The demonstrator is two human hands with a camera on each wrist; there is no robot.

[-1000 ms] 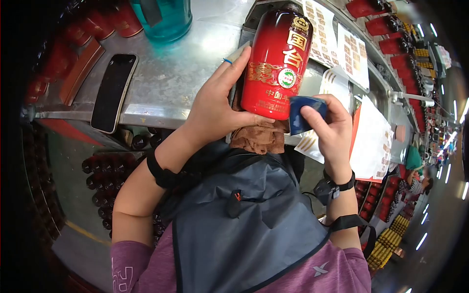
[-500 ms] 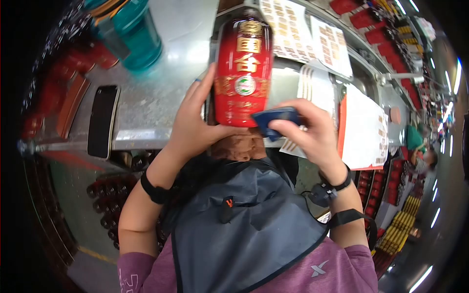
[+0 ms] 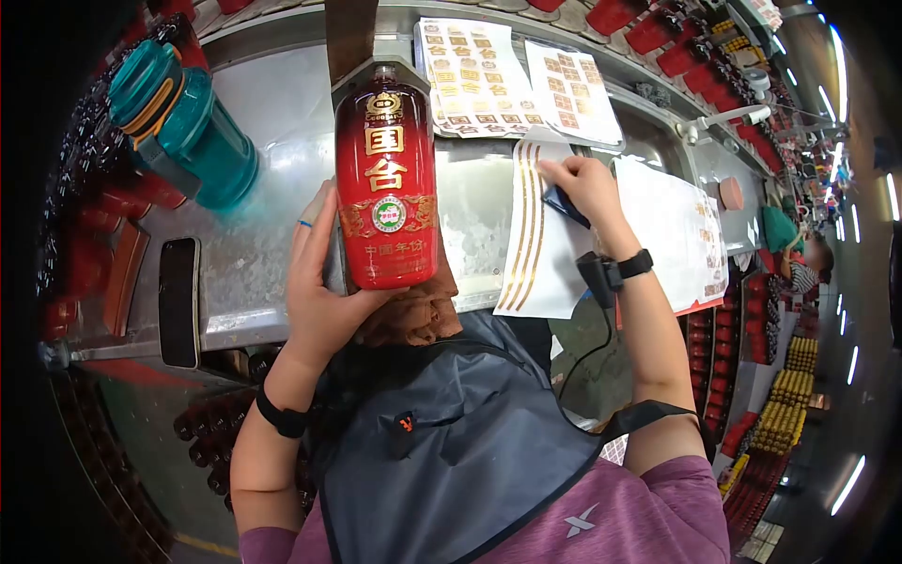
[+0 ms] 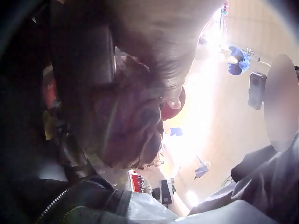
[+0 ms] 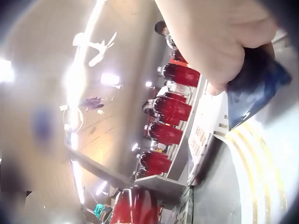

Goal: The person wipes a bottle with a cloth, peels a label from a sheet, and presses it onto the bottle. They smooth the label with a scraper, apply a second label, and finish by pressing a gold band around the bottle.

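Note:
A red bottle (image 3: 387, 249) with a dark neck, gold characters and a round green-white sticker lies face up on the metal table, its neck pointing away. My left hand (image 3: 315, 301) holds its lower left corner, fingers along the side and thumb across the base. A brown cloth (image 3: 413, 318) lies below the base. My right hand (image 3: 587, 193) pinches a flat dark blue scraper-like piece (image 5: 257, 86). Its fingertips are right at the top of a white sheet (image 3: 515, 254) with gold strips. The left wrist view is dark and shows mostly the hand and cloth.
Sticker sheets (image 3: 474, 80) with gold designs lie behind; more white sheets (image 3: 662, 226) lie at right. A teal water bottle (image 3: 207, 155) and a phone (image 3: 178, 301) are at left. Red bottles (image 5: 170, 109) line the far side. A white pipe (image 3: 723, 122) juts over the table.
My right hand, with the blue piece, has left the base of the red bottle and moved right to the gold-strip sheet. My left hand stays on the bottle. The head view has shifted.

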